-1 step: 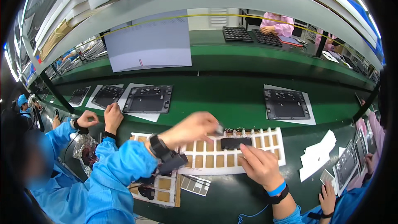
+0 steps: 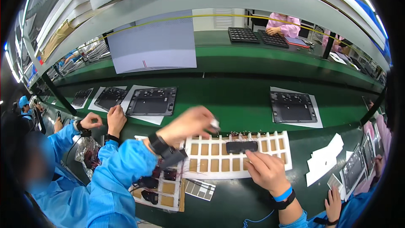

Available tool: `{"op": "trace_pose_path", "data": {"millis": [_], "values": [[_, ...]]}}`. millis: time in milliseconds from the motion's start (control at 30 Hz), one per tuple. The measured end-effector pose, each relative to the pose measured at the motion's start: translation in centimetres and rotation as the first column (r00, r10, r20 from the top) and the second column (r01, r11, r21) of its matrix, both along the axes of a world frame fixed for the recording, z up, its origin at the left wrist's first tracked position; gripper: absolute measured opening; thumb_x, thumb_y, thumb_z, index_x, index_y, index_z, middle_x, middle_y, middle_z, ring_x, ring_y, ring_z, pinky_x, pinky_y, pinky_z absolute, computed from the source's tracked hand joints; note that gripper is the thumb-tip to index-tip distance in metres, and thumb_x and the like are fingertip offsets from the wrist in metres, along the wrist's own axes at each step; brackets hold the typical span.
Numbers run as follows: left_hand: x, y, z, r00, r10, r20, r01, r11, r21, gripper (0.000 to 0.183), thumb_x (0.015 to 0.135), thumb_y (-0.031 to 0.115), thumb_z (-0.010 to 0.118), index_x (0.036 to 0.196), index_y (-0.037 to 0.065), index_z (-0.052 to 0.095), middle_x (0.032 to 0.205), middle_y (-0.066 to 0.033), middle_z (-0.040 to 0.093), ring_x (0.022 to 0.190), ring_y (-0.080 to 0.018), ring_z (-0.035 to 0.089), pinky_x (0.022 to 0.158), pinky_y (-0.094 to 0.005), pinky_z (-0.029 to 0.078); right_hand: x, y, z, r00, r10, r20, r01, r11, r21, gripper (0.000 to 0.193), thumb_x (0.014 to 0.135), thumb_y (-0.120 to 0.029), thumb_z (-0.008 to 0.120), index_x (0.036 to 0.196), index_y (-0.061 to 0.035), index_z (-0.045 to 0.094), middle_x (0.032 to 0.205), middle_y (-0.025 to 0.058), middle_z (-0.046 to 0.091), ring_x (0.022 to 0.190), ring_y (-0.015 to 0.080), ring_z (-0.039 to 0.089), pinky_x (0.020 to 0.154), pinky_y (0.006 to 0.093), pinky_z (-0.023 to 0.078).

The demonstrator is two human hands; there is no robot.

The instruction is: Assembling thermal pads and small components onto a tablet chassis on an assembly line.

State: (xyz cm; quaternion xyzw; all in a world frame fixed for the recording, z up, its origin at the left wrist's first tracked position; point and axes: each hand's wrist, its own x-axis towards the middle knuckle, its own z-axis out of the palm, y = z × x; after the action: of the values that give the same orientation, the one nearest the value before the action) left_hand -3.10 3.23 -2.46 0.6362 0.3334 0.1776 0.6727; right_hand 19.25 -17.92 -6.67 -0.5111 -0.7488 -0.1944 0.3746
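My left hand [image 2: 187,124], slightly smeared by motion, is closed with its fingertips on a small pale grey piece [image 2: 215,124] whose kind I cannot tell. It hovers over the back edge of a white foam tray [image 2: 236,174] split into small compartments. My right hand [image 2: 266,169] pinches the near right edge of a flat black rectangular part [image 2: 241,147] with a row of small teeth along its near edge. That part lies across the tray's dividers. Small dark parts with thin wires [image 2: 240,134] sit along the tray's back edge.
A second compartment tray [image 2: 169,188] holds black wired parts at the lower left, beside a pale label sheet [image 2: 200,189]. Black tablet housings [image 2: 152,101] lie on white sheets behind. White papers [image 2: 324,159] are at right. Co-workers' hands [image 2: 116,120] flank me.
My left hand has moved a little left and up with the small pale piece. My right hand stays nearly in place; the black part's toothed edge shows more clearly.
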Motion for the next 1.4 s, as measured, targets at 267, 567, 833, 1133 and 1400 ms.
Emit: {"op": "trace_pose_path", "data": {"millis": [267, 567, 833, 1133, 1400], "values": [[-10.2, 20.5, -6.0, 0.805, 0.552, -0.217, -0.509, 0.831, 0.226, 0.023, 0.096, 0.009, 0.068, 0.111, -0.009, 0.064, 0.091, -0.0120, 0.069, 0.076, -0.0219, 0.075, 0.069, -0.0336, 0.067, 2.3, -2.7, -2.4, 0.956, -0.108, -0.272, 0.020, 0.952, -0.306, 0.012, 0.079, -0.005, 0.080, 0.090, -0.0080, 0.076, 0.081, 0.0057, 0.073, 0.064, 0.0241, 0.069, 0.055, 0.0352, 0.053], [-9.5, 24.6, -11.2, 0.628, 0.648, -0.432, -0.432, 0.751, 0.499, 0.019, 0.089, 0.015, 0.075, 0.095, -0.003, 0.080, 0.080, -0.0127, 0.076, 0.063, -0.0237, 0.076, 0.061, -0.0324, 0.064, 2.6, -2.4, -3.2, 0.930, -0.159, -0.330, 0.010, 0.911, -0.412, 0.009, 0.080, -0.001, 0.077, 0.089, -0.0039, 0.074, 0.082, 0.0103, 0.074, 0.064, 0.0264, 0.070, 0.059, 0.0345, 0.055], [-9.9, 24.1, -11.7, 0.573, 0.732, -0.369, -0.476, 0.664, 0.577, 0.018, 0.087, 0.017, 0.078, 0.091, 0.000, 0.080, 0.079, -0.0114, 0.077, 0.065, -0.0226, 0.076, 0.064, -0.0332, 0.062, 2.6, -2.3, -3.6, 0.929, -0.158, -0.333, 0.007, 0.911, -0.412, 0.010, 0.079, -0.001, 0.077, 0.088, -0.0040, 0.074, 0.079, 0.0097, 0.073, 0.061, 0.0260, 0.067, 0.058, 0.0351, 0.052], [-9.2, 21.8, -11.4, 0.451, 0.833, -0.321, -0.150, 0.425, 0.893, 0.017, 0.082, 0.024, 0.080, 0.083, 0.007, 0.079, 0.084, -0.0174, 0.076, 0.083, -0.0382, 0.073, 0.081, -0.0457, 0.059, 2.5, -2.4, -3.8, 0.925, -0.159, -0.346, 0.012, 0.921, -0.390, 0.010, 0.079, -0.001, 0.078, 0.087, -0.0040, 0.074, 0.078, 0.0094, 0.072, 0.061, 0.0260, 0.066, 0.057, 0.0358, 0.051], [-9.7, 21.4, -12.0, 0.486, 0.827, -0.283, 0.001, 0.324, 0.946, 0.017, 0.084, 0.021, 0.078, 0.085, 0.004, 0.078, 0.085, -0.0174, 0.076, 0.083, -0.0382, 0.073, 0.079, -0.0480, 0.059, 3.0, -2.2, -4.2, 0.922, -0.133, -0.364, -0.021, 0.920, -0.390, 0.011, 0.079, -0.001, 0.077, 0.088, -0.0037, 0.074, 0.075, 0.0092, 0.070, 0.058, 0.0251, 0.064, 0.055, 0.0357, 0.049]]}}
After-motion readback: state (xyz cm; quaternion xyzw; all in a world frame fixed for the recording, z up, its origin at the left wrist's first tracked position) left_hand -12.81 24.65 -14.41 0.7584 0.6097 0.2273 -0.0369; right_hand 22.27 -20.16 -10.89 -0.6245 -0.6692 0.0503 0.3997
